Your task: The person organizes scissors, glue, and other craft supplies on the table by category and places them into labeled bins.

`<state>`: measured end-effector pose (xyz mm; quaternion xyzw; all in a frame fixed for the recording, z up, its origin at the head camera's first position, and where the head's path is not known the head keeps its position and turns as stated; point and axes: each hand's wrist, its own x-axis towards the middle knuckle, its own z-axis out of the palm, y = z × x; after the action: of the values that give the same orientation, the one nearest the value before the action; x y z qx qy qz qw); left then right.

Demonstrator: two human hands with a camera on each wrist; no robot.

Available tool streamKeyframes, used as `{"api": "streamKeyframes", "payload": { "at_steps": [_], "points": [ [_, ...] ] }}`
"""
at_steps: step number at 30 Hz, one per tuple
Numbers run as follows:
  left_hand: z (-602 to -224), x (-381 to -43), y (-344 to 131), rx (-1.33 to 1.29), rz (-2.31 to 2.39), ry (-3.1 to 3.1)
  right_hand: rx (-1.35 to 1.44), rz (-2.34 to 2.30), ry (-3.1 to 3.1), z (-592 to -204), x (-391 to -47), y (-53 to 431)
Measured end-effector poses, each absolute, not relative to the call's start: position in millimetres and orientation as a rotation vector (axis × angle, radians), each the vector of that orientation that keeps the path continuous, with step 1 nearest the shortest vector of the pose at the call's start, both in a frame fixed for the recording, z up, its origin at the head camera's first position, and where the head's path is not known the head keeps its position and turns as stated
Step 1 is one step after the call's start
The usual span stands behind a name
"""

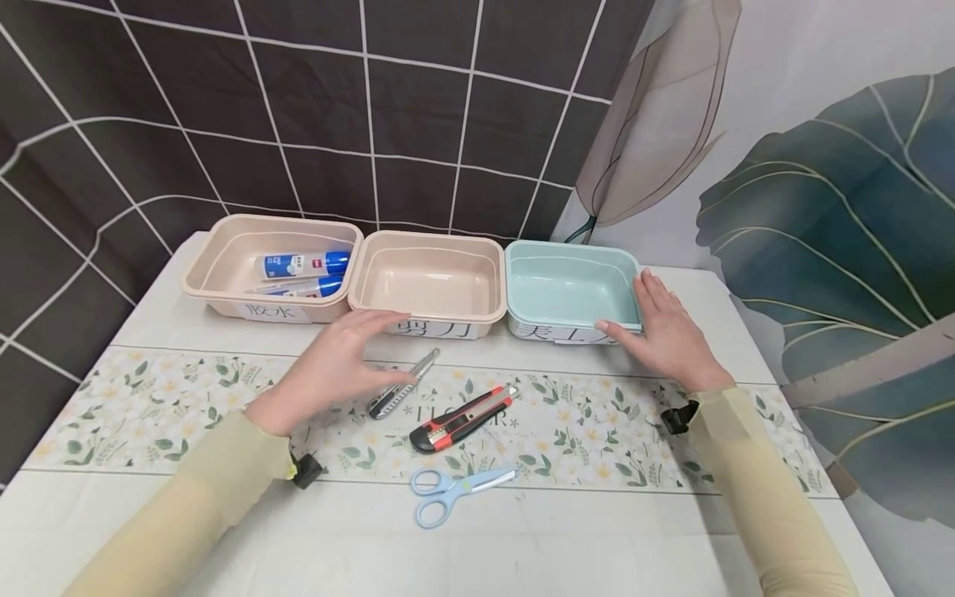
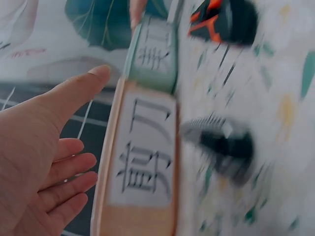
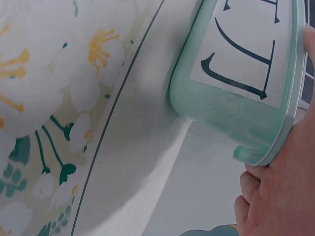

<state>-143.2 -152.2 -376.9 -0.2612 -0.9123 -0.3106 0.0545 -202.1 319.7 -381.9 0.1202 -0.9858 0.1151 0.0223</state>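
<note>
My right hand (image 1: 671, 336) lies against the right end of a teal plastic bin (image 1: 570, 286), fingers straight along its side and thumb at the front rim. In the right wrist view the hand (image 3: 283, 189) is partly cut off by the frame's edge. My left hand (image 1: 332, 361) hovers in front of the middle pink bin (image 1: 425, 286), thumb apart from the fingers and nothing held. Beneath its thumb lies a grey utility knife (image 1: 388, 398). Right of that rests a red and black utility knife (image 1: 462, 419), with light blue scissors (image 1: 448, 489) nearer me.
Another pink bin (image 1: 224, 257) stands at the left of the row, holding glue tubes (image 1: 294, 265) with blue caps. Each bin has a white label in front. A floral strip (image 1: 582, 423) crosses the table; a dark tiled-pattern backdrop (image 1: 313, 99) rises behind.
</note>
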Motion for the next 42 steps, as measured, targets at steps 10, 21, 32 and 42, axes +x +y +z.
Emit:
{"api": "streamKeyframes", "payload": {
  "at_steps": [10, 21, 32, 42],
  "points": [
    [-393.7, -120.4, -124.6, -0.955, -0.965, -2.78, 0.366, 0.353, -3.052, -381.4, -203.1, 319.9],
    [-406.2, -98.0, -113.4, -1.096, -0.955, -2.814, 0.359, 0.355, -3.065, -379.9, -202.6, 318.3],
    [-418.1, -79.2, -98.6, -1.252, -0.998, -2.826, 0.356, 0.353, -3.068, -382.7, -203.2, 318.7],
    [-417.4, -60.1, -92.5, -1.392, -0.987, -2.751, 0.361, 0.361, -3.063, -380.6, -202.6, 318.2]
  ]
}}
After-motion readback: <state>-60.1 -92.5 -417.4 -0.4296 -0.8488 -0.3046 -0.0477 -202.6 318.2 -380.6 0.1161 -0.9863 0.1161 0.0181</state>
